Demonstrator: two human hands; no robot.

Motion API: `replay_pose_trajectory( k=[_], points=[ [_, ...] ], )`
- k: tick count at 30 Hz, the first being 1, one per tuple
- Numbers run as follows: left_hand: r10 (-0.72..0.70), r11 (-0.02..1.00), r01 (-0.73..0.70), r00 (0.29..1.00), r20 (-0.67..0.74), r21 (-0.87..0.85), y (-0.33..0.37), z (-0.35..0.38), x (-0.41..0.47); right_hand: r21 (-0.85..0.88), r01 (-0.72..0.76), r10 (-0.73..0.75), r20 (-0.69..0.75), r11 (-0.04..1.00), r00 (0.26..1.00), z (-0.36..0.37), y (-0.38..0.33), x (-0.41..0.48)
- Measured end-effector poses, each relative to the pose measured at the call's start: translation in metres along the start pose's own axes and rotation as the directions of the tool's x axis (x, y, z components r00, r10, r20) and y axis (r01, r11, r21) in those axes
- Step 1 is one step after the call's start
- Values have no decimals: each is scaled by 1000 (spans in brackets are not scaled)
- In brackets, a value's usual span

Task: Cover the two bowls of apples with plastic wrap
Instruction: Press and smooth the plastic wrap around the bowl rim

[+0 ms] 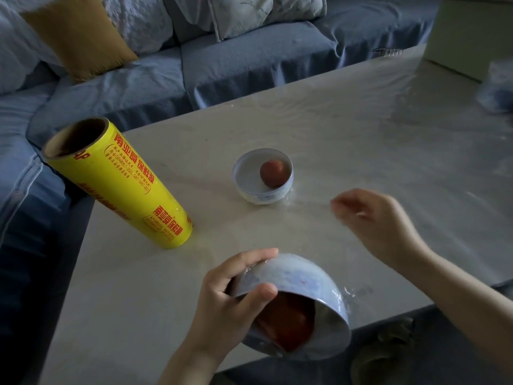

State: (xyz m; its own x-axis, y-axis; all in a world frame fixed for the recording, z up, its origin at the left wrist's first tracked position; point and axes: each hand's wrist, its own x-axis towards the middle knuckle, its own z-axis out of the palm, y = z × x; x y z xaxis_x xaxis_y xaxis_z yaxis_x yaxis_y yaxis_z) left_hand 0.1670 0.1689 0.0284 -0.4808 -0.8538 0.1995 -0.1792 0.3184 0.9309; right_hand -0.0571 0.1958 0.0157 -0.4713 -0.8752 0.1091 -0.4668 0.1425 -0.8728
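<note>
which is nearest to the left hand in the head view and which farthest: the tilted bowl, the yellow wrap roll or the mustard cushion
1. tilted bowl: in the left hand's grip, over the near edge of the table.
2. yellow wrap roll: standing on the table, ahead and to the left.
3. mustard cushion: on the sofa beyond the table, far left.

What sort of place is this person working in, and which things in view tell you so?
Probably a home living room: a blue sofa with a mustard cushion runs beside a pale table, which holds a household roll of plastic wrap and a far bowl with an apple.
</note>
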Motion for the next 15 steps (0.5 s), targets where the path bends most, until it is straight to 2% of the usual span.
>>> replay_pose_trajectory(
  k=[2, 3, 5, 6, 7, 9, 13, 15],
  points=[
    [-2, 1000, 2, 1000, -18, 30, -2, 0, 1, 118, 157, -147, -86, 981, 985, -18, -18, -15],
    [19, 999, -18, 1000, -23, 50, -2, 0, 2, 143, 251, -246, -49, 957, 968, -23, -25, -23],
    [46, 996, -45, 999, -19, 71, -4, 2, 3, 128, 374, -391, 159, 919, 907, -22, -31, -38],
    [33, 998, -32, 999, -17, 60, -5, 3, 3, 115, 375, -392, 288, 920, 874, -17, -32, -44],
    [9, 999, -8, 1000, -14, 40, -5, 4, 3, 96, 355, -363, 389, 930, 847, -12, -30, -47],
    [-22, 1000, 23, 1000, -20, 16, -4, 6, 3, 77, 300, -297, 502, 951, 812, -3, -26, -48],
    [-23, 1000, 24, 999, -37, 13, -3, 5, 4, 185, 58, -164, 635, 981, 755, 4, -24, -40],
    [-21, 1000, 22, 999, -34, 9, -3, 4, 4, 242, -33, -144, 675, 970, 724, 5, -20, -37]
  ],
)
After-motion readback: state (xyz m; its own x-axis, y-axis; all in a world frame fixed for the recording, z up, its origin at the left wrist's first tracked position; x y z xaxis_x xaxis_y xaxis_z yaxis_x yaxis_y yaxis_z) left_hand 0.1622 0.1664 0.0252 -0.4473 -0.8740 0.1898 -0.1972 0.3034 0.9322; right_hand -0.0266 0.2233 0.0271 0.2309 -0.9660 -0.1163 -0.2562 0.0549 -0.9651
